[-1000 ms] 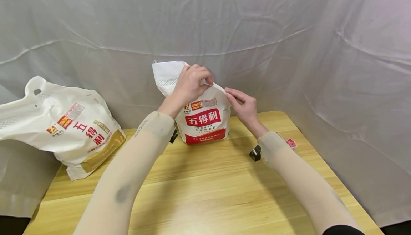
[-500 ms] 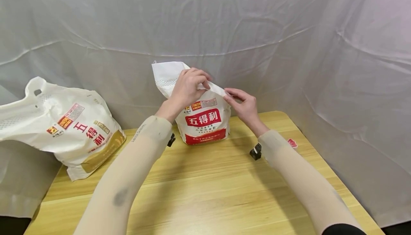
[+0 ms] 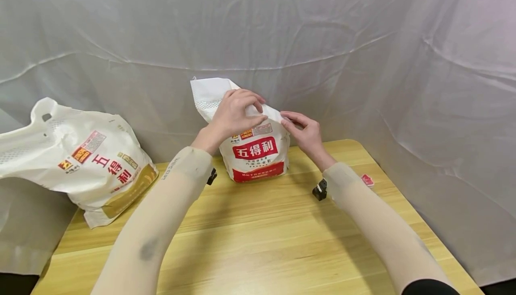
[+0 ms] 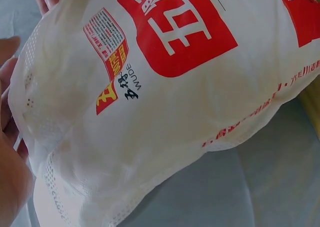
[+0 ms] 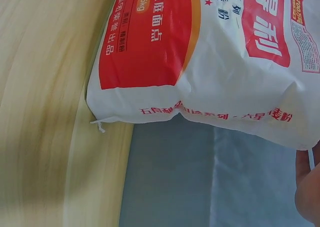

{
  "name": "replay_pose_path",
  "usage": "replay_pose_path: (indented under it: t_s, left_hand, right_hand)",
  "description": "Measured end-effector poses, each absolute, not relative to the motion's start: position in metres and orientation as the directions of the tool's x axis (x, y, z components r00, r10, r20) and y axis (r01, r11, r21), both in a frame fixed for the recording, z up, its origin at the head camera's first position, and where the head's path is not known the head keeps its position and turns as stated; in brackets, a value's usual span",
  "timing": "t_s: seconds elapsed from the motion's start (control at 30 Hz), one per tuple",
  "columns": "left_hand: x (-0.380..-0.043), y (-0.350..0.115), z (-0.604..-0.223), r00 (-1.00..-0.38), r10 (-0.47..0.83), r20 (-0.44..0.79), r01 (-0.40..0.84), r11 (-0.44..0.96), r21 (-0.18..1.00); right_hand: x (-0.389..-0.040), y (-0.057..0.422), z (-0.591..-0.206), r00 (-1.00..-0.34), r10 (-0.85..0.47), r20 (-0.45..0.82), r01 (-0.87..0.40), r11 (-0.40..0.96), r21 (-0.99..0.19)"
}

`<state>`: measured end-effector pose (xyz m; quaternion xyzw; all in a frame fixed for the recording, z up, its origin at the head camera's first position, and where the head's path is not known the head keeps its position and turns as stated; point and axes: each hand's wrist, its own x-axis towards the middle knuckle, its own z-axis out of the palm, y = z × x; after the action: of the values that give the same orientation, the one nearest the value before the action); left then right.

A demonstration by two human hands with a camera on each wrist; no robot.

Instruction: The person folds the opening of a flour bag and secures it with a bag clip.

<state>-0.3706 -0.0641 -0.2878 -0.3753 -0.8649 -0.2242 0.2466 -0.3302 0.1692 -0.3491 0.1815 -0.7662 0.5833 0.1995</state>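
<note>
A white flour bag (image 3: 258,160) with red printed panels stands upright near the back of the wooden table, its top folded over on a slant. My right hand (image 3: 306,136) pinches the right end of that fold between thumb and fingers; only its fingertips (image 5: 305,162) reach into the right wrist view. At the top's left part is my left hand (image 3: 234,113), thumb and fingers spread apart about the edge. Some left fingers (image 4: 7,122) pass behind the bag in the left wrist view. A perforated white flap (image 3: 211,88) sticks up at the upper left.
A second flour bag (image 3: 101,156), white and gold with a handle hole, leans at the table's left edge. A small red piece (image 3: 367,180) lies to the right, beside the right forearm. Grey cloth (image 3: 322,39) hangs behind the table (image 3: 258,250).
My left hand has shifted slightly down and left, its thumb parting from its fingers. The right hand has lowered a little along the bag's top edge. The bag stays in place.
</note>
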Motion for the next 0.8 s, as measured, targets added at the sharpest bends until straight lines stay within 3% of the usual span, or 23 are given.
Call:
replay_pose_path:
  t_s: [0.33,0.8]
  left_hand:
    - [-0.371,-0.059,-0.280,-0.639,0.529,0.558,0.707,0.690,0.156]
    - [-0.376,-0.060,-0.274,-0.738,0.549,0.393,0.620,0.781,0.075]
  right_hand:
    - [-0.335,0.163,-0.350,-0.879,-0.022,0.477,-0.465,0.264,-0.845]
    - [-0.338,0.164,-0.352,-0.920,-0.041,0.390,-0.385,0.285,-0.878]
